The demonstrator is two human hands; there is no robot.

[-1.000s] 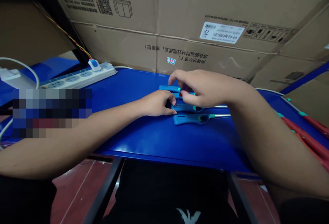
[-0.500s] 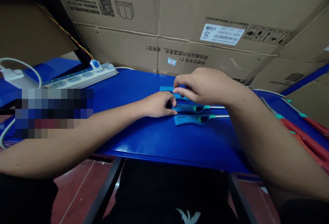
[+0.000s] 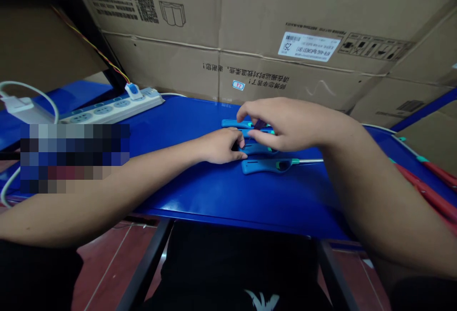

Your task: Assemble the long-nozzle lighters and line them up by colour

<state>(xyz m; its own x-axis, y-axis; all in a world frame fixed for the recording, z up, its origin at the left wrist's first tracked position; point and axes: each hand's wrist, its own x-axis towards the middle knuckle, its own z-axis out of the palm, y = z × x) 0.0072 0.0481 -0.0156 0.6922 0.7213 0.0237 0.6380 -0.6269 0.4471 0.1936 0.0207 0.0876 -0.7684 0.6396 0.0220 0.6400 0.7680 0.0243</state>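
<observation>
Several blue long-necked lighters lie side by side on the blue tabletop, their handles toward the left. My left hand (image 3: 224,145) is closed, thumb and forefinger around the butt end of one blue lighter (image 3: 255,149), second from the front. The front lighter (image 3: 266,166) lies just below that hand, its metal neck pointing right. Over the row hovers my right hand (image 3: 282,121), thumb and fingers apart. It hides the necks of the lighters behind, including the farthest lighter (image 3: 233,123). A small dark patch shows between its fingers; what it is I cannot make out.
A tall cardboard box (image 3: 171,59) stands along the back. On the left are a white power strip (image 3: 117,106) with a plug and a white adapter (image 3: 24,109) with its cable. Red lighters (image 3: 428,192) lie at the right, partly behind my right forearm.
My right hand has moved slightly toward me and right, and its thumb and fingers have spread from a pinch. My left hand stays in place.
</observation>
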